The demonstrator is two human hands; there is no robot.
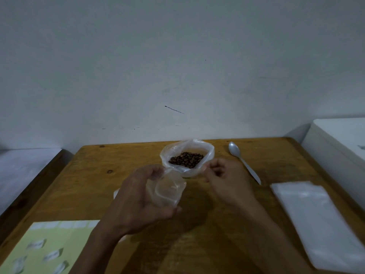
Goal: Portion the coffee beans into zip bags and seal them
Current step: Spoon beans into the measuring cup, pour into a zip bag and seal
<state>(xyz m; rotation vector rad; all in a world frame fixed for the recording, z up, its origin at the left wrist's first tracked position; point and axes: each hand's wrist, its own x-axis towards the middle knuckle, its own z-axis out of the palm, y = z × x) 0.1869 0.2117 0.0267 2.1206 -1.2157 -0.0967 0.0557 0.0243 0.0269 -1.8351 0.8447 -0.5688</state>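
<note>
Dark coffee beans [186, 159] lie in an open clear plastic bag [209, 150] at the back middle of the wooden table [88, 175]. My left hand [136, 198] holds a small clear zip bag [167, 191] with its mouth spread open and nothing in it, just in front of the bean bag. My right hand [225, 177] hovers to the right of the zip bag, fingers curled; I see nothing held in them. A metal spoon [244, 162] lies on the table to the right of the beans.
A stack of flat clear bags [320, 222] lies at the right of the table. A green printed sheet [45, 248] covers the front left corner. A white box [341, 139] stands beyond the right edge. A wall rises directly behind the table.
</note>
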